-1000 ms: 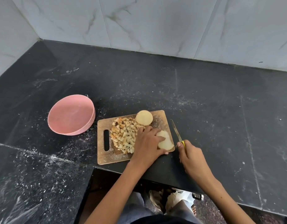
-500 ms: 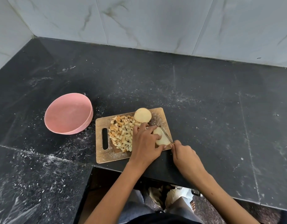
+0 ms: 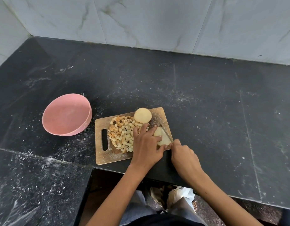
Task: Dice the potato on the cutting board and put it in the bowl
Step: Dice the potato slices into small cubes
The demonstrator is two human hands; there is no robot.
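The fingers of our left hand are spread and pressed down on top of a pale potato piece, pinning it to the cutting board; the thumb reaches along the piece's near edge. Our right hand sits just to the right, its fingers curled around the handle of a knife. The handle itself is hidden inside the hand. The thin blade lies across the top of the potato piece, pointing away from us and slightly left.

Both hands work at the right end of the wooden board, near its front corner. In the middle of the board, touching our left hand, lies a heap of small diced potato cubes, some pale and some browned orange. At the far edge of the board, just beyond the cubes, rests a round potato half with its cut face up. The board has a slot handle at its left end.

To the left of the board, close by but apart from it, stands a pink bowl, with no potato visible inside. Everything sits on a dark stone bench dusted with white specks, backed by a wall of pale marbled tiles. Our forearms reach in from the bottom of the view.
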